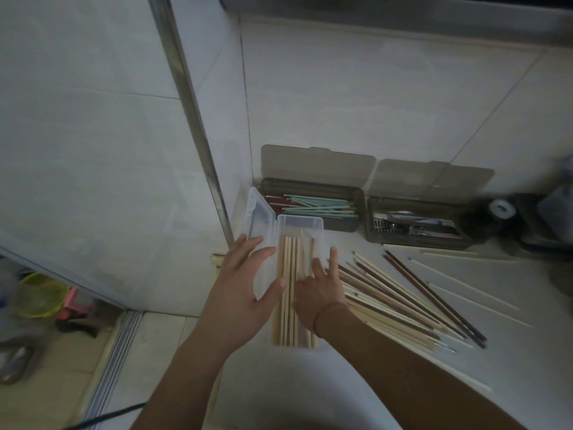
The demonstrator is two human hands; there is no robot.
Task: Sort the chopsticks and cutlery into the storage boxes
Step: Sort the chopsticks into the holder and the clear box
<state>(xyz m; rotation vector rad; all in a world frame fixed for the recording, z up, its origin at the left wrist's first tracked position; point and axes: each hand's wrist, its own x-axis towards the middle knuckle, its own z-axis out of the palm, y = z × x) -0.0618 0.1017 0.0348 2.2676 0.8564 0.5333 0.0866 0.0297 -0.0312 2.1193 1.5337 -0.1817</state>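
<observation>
Roughly midway | clear plastic box [300, 224]: few pale wooden chopsticks [290, 293] in | right of it, loose chopstick pile [400, 301] still unsorted on tabletop [511, 352] | left hand [245, 283] spread, steadying box; right hand [322, 287] fingers apart, pressing chopsticks flat

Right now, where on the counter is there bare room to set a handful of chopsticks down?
Bare counter lies right of the loose chopstick pile, broken by a few stray sticks. Crowded: around the clear box under both hands, and along the wall by the two dark boxes.
</observation>
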